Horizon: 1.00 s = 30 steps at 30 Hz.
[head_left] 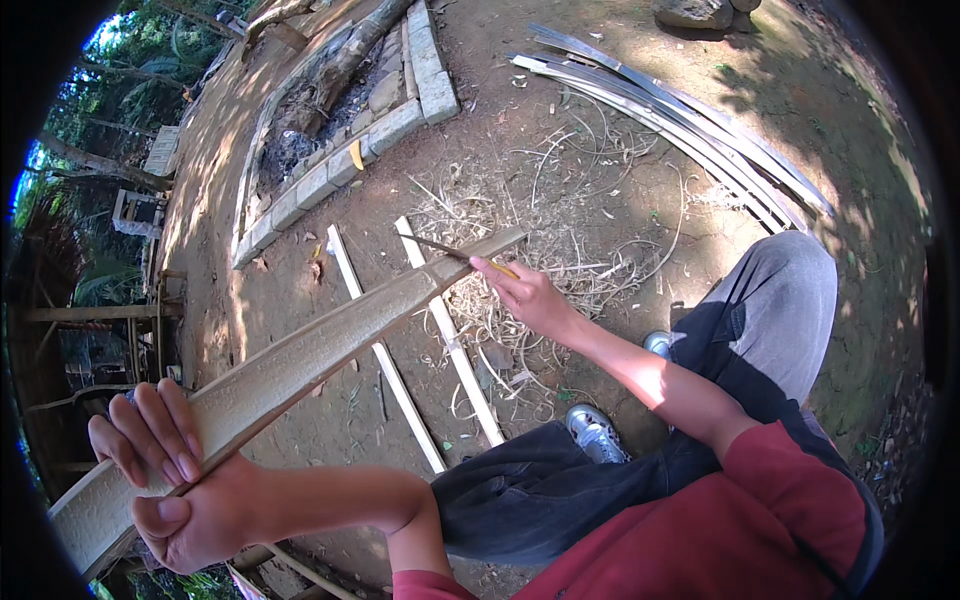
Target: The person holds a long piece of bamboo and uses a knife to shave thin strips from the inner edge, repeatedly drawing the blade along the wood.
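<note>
My left hand (165, 470) grips the near end of a long split bamboo slat (330, 335), which runs up and to the right over the ground. My right hand (525, 290) holds a knife (440, 247) with a yellow handle, its thin dark blade lying against the slat's far end. Below the slat, two narrow pale bamboo strips (400, 385) lie on the dirt. My knees in dark trousers and a grey shoe (597, 432) are at the lower right.
Curled bamboo shavings (560, 250) litter the dirt ahead. A bundle of long thin strips (690, 125) lies at the upper right. A stone-edged fire pit (340, 120) with charred logs sits upper left. Wooden structures and trees are at the far left.
</note>
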### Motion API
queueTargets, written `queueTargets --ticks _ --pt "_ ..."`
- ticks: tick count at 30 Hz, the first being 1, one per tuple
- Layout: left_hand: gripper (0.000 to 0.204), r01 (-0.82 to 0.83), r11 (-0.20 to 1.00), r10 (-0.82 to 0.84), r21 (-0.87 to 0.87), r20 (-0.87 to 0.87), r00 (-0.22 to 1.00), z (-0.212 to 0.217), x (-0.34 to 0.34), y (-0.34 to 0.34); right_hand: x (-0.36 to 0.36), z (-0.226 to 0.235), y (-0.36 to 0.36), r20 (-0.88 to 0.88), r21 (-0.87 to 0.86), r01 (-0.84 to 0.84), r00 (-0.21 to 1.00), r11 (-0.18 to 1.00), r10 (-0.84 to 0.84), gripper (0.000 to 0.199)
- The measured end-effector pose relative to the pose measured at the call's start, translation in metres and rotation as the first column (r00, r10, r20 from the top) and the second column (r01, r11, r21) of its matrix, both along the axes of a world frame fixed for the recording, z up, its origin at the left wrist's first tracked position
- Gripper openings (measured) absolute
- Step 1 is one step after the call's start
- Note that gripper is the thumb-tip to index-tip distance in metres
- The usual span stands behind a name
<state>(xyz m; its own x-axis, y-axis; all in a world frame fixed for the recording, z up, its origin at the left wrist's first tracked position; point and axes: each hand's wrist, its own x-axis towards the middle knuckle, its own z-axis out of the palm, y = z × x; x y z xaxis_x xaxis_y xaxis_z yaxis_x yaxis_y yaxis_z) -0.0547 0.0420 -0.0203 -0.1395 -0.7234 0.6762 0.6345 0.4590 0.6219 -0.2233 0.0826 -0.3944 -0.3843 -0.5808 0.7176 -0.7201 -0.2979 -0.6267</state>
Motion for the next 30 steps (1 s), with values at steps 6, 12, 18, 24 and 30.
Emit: queueTargets --ticks 6,12,18,24,30 --pt "0.033 0.034 0.999 -0.033 -0.025 0.008 0.999 0.000 0.005 0.000 -0.003 0.001 0.002 0.358 0.509 -0.169 0.933 0.844 -0.030 0.055" --pt "0.031 -0.020 0.999 0.019 0.030 0.045 0.999 0.007 0.001 -0.001 -0.030 -0.072 0.026 0.160 0.682 -0.011 0.978 0.731 -0.134 0.054" --pt "0.032 -0.120 0.990 0.116 0.080 0.051 0.992 0.005 0.010 -0.010 0.007 -0.002 0.007 0.226 0.335 -0.069 0.974 0.940 -0.009 0.049" --pt "0.032 0.022 1.000 -0.023 0.018 0.046 0.999 0.003 0.021 -0.020 -0.019 -0.068 0.020 0.337 0.522 -0.120 0.938 0.844 -0.076 0.056" --pt "0.031 0.080 0.997 -0.080 0.022 0.038 0.996 0.004 0.029 -0.034 -0.035 -0.068 0.028 0.475 0.594 -0.132 0.853 0.794 -0.214 0.060"
